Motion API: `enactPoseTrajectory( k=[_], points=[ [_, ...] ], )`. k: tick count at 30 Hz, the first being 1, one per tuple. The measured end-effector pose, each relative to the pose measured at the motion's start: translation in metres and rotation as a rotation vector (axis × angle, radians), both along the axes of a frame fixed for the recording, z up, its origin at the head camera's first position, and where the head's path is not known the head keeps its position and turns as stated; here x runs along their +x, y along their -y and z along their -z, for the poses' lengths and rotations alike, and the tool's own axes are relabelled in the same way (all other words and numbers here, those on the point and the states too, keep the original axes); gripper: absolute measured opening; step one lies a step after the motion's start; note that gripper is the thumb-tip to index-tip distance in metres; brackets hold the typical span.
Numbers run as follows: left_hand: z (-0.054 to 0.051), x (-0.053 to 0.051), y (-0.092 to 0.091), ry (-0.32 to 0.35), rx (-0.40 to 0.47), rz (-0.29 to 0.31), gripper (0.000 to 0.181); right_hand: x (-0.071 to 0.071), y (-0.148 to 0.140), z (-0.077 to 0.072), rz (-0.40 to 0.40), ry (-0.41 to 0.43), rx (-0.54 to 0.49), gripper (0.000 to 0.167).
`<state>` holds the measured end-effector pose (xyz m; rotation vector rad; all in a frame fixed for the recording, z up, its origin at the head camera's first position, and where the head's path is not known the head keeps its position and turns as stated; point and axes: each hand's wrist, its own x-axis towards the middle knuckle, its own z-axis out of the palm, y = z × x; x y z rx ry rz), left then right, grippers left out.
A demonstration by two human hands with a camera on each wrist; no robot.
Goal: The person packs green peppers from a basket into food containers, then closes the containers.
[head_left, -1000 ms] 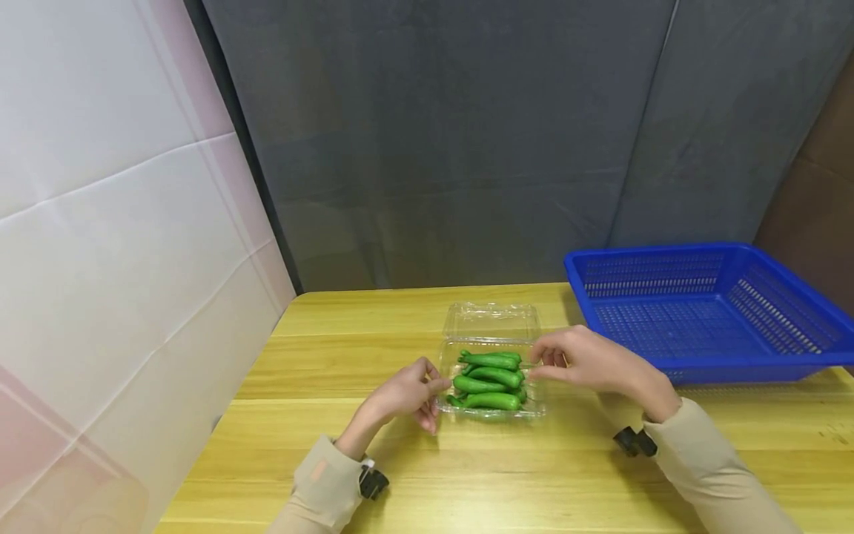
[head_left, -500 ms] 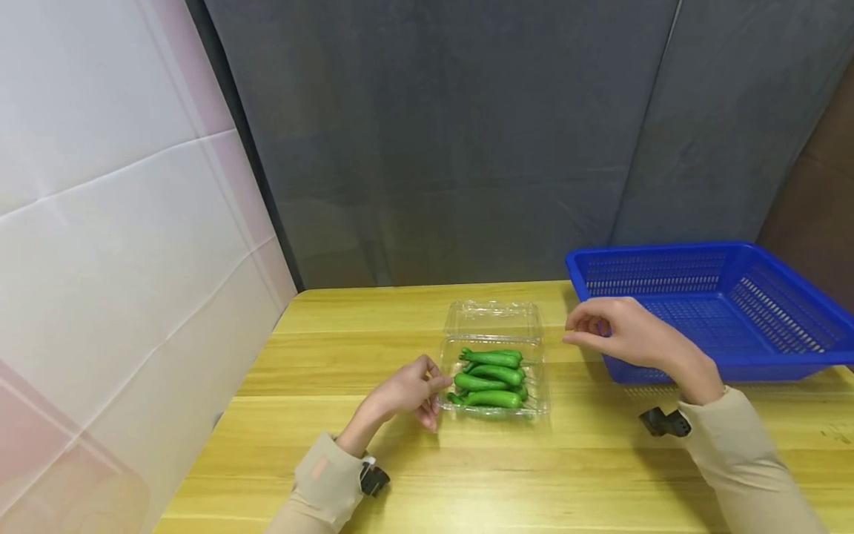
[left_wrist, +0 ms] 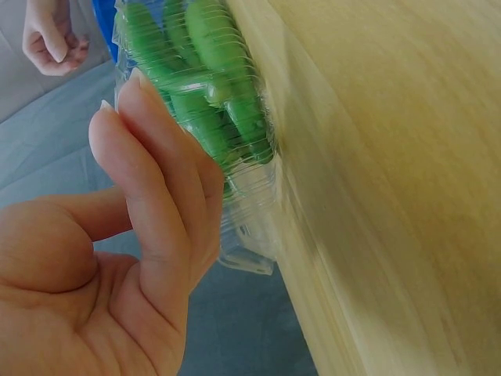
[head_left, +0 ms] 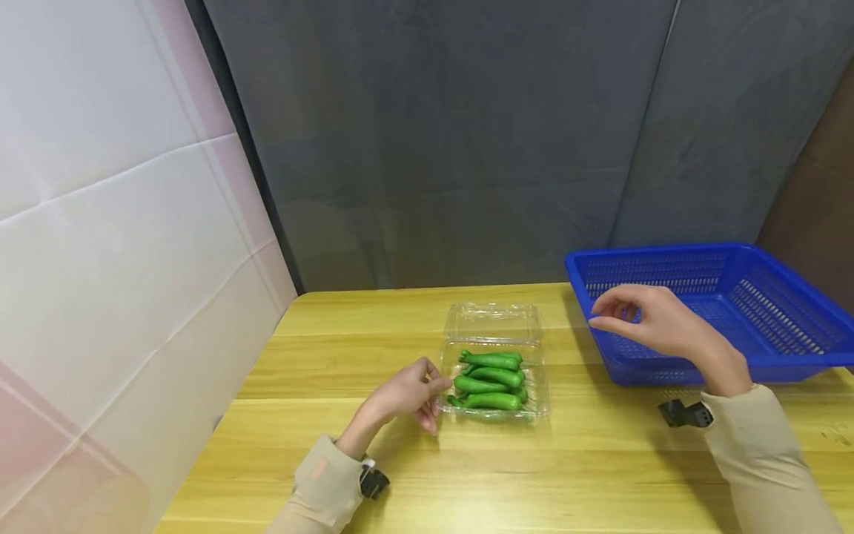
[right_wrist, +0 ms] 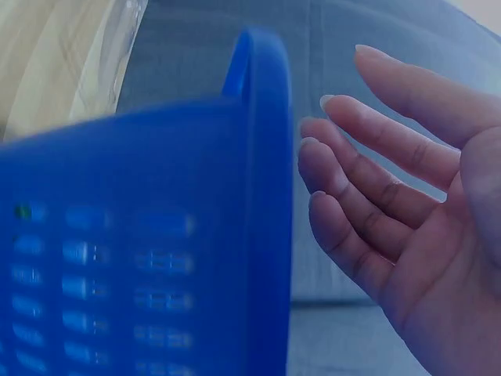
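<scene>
Several green peppers (head_left: 490, 377) lie side by side in a clear plastic clamshell container (head_left: 543, 389), whose lid (head_left: 494, 322) is folded back away from me. My left hand (head_left: 410, 393) pinches the container's left rim between thumb and index finger, with its other fingers hanging beside the wall. In the left wrist view those fingers (left_wrist: 160, 168) partly cover the peppers (left_wrist: 207, 70). Above the left rim of a blue plastic basket (head_left: 603, 371) hovers my right hand (head_left: 657, 319). Its fingers are loosely bent and hold nothing, and the right wrist view shows them just apart from the basket wall (right_wrist: 172, 157).
The basket is wide with slotted sides and stands at the right on the wooden table (head_left: 320, 356). A dark grey cloth (head_left: 434, 148) hangs behind the table's far edge. A pale wall panel (head_left: 120, 222) borders the left side.
My right hand has moved right and away from the peppers to the basket's left rim. The left hand, the container and the peppers stay where they were.
</scene>
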<state>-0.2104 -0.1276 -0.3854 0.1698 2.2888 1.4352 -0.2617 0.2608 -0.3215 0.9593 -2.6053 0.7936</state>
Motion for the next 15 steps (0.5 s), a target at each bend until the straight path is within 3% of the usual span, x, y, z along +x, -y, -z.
enactPoseTrajectory(
  k=[7,15],
  points=[
    [0.000,0.001,0.001,-0.010,-0.005,-0.004,0.022,-0.005,-0.017,-0.001,0.098,0.081,0.013,0.012],
    [0.000,0.001,0.002,-0.018,-0.012,-0.001,0.022,-0.013,-0.034,0.004,0.151,0.152,0.066,0.022]
  ],
)
